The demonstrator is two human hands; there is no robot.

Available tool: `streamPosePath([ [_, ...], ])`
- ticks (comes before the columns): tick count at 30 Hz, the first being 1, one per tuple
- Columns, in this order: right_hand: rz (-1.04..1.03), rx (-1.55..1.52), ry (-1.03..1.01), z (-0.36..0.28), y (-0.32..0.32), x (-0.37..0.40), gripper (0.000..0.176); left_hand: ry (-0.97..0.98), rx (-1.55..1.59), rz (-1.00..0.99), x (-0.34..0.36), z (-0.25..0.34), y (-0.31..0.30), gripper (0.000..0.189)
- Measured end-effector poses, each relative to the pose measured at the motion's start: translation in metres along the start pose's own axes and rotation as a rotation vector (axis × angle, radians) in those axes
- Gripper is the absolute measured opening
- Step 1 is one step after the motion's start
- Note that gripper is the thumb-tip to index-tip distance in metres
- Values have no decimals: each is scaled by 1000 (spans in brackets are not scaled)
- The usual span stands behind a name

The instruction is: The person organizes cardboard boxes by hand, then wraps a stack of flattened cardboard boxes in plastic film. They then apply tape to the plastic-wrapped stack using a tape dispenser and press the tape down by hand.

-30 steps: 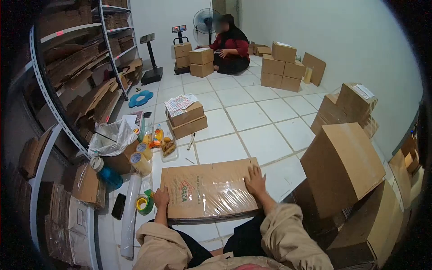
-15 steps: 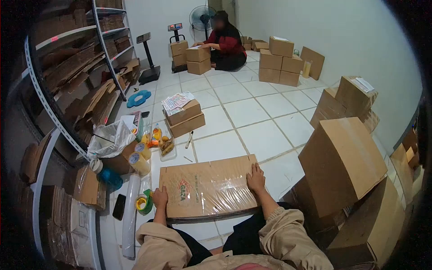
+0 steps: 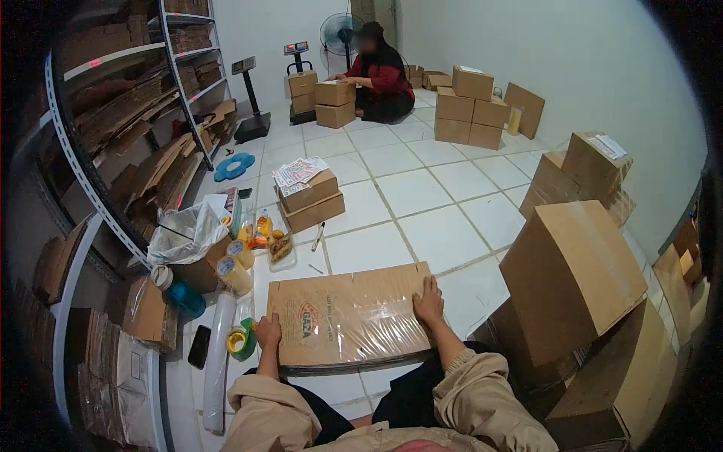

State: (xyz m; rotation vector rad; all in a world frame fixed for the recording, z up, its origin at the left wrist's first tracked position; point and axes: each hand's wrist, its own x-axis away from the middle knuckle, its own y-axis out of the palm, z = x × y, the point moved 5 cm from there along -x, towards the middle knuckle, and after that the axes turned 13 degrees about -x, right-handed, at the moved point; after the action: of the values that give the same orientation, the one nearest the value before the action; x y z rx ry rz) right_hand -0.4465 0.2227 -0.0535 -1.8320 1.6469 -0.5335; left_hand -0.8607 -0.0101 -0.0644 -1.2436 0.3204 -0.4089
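Note:
A flat bundle of cardboard (image 3: 354, 316) lies before my knees, with clear shiny film over its printed top and several dark layered edges along its near side. My left hand (image 3: 269, 331) is closed on its left edge. On the opposite edge, my right hand (image 3: 429, 303) grips with the fingers over the top corner side. Just left of my left hand sits a green tape dispenser (image 3: 242, 340) with a yellow roll. A long clear plastic roll (image 3: 219, 361) and a black phone (image 3: 199, 347) lie beyond it.
Large cardboard boxes (image 3: 572, 271) stand close on my right. To the left are a blue bottle (image 3: 179, 292), tape rolls (image 3: 234, 274) and a metal shelf (image 3: 113, 196). Ahead, two stacked boxes (image 3: 312, 211) bear printed sheets. A co-worker (image 3: 380, 75) sits by boxes at the back.
The view has tilted up very slightly. Both hands keep their hold on the cardboard bundle, which has hardly moved.

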Motion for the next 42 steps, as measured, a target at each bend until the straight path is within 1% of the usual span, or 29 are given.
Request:
streamPosePath([
  [1, 93, -21, 3, -1, -5, 2, 63, 6, 7, -3, 1, 1, -2, 59],
  [2, 91, -20, 2, -3, -7, -1, 63, 3, 8, -3, 1, 0, -2, 59],
  [4, -10, -71, 286, 23, -4, -11, 71, 36, -14, -23, -4, -1, 3, 58],
  [5, -94, -111, 296, 35, -1, -17, 72, 35, -14, -21, -5, -2, 4, 58],
  [6, -94, -113, 295, 52, 1, -25, 72, 33, -46, -23, -4, -1, 3, 58],
  [8, -272, -221, 294, 73, 14, -33, 69, 34, -81, -24, -4, 0, 2, 58],
  [9, -271, -300, 355, 53, -8, -20, 65, 42, -87, -8, -4, 1, 2, 58],
  [10, -271, -300, 358, 56, -8, -20, 65, 51, -92, 8, -2, 1, 1, 58],
  [12, -331, -515, 638, 76, 1, -18, 67, 34, -84, 9, 0, 3, -1, 58],
  [13, -386, -647, 644, 85, 14, -21, 73, 17, -73, 11, 2, 4, -4, 58],
  [14, -386, -648, 645, 96, 23, -23, 73, 17, -75, 12, 4, 5, -8, 58],
  [16, -345, -744, 617, 104, 32, -28, 62, 25, -31, -77, 5, 8, -9, 63],
  [17, -343, -746, 617, 113, 41, -31, 62, 28, -31, -76, 4, 8, -8, 63],
  [19, -338, -818, 575, 149, 70, -48, 62, 13, -23, -19, 3, 5, -6, 56],
  [23, -303, -739, 591, 121, 45, -35, 61, 4, -3, -7, 4, 4, -7, 57],
  [26, -301, -705, 601, 113, 39, -32, 60, 16, -9, 9, -1, 1, 0, 58],
  [28, -275, -752, 581, 116, 41, -33, 60, 1, -23, -10, -3, -1, 3, 59],
  [32, -275, -737, 592, 118, 42, -34, 61, -3, -37, 1, -4, -3, 5, 60],
  [34, -318, -714, 553, 116, 39, -33, 83, 16, -24, -1, 2, 1, -3, 60],
  [38, -289, -712, 539, 120, 43, -35, 83, 10, -24, -7, -2, -1, 2, 59],
  [40, -254, -684, 566, 116, 38, -33, 65, 17, -13, 1, 3, 3, -5, 58],
  [42, -256, -649, 563, 114, 34, -32, 65, 14, -23, 1, 3, 3, -5, 57],
])
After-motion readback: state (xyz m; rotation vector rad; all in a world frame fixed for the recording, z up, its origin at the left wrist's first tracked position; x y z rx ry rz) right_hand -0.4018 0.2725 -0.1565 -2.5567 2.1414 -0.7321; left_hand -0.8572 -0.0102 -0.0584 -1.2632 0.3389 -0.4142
